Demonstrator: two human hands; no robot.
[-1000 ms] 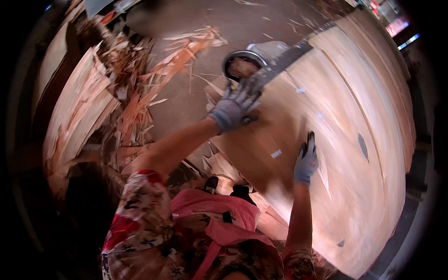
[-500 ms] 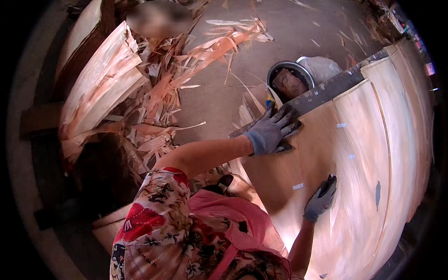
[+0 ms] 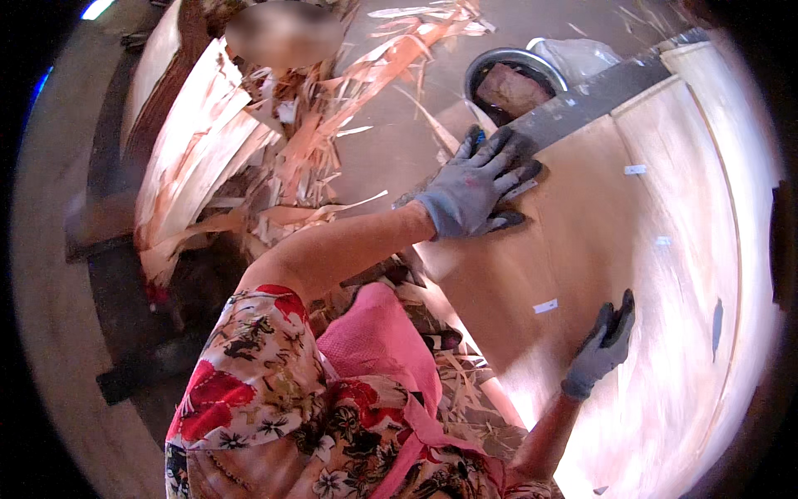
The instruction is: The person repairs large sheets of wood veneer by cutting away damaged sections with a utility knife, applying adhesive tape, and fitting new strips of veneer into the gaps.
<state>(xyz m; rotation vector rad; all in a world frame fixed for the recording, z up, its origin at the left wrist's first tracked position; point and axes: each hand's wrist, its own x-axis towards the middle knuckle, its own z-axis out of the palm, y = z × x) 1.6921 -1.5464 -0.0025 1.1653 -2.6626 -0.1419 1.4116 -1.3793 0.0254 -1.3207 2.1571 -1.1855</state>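
My left hand (image 3: 478,187), in a grey glove with dark fingertips, lies palm down with spread fingers on the upper left edge of a thin wood veneer sheet (image 3: 573,200). A short white strip (image 3: 521,190) shows between its fingers and thumb. Something small and blue (image 3: 480,137), partly hidden, is beside its fingers. Lower right, my right hand (image 3: 603,349), gloved alike, rests on the veneer with its fingers stretched out. More white strips (image 3: 544,307) stick to the sheet, one of them (image 3: 635,170) farther up to the right.
Past my left hand, a dark bar (image 3: 598,100) runs along the veneer's far edge. Beyond it stand a round metal basin (image 3: 482,71) with a brown block (image 3: 515,90) in it and a whitish plastic bag (image 3: 573,58). Torn veneer scraps (image 3: 307,158) and curved sheets (image 3: 195,133) lie left.
The whole view has shifted and turned slightly. Both hands remain on the veneer, and a white strip now shows by my left hand's fingers.
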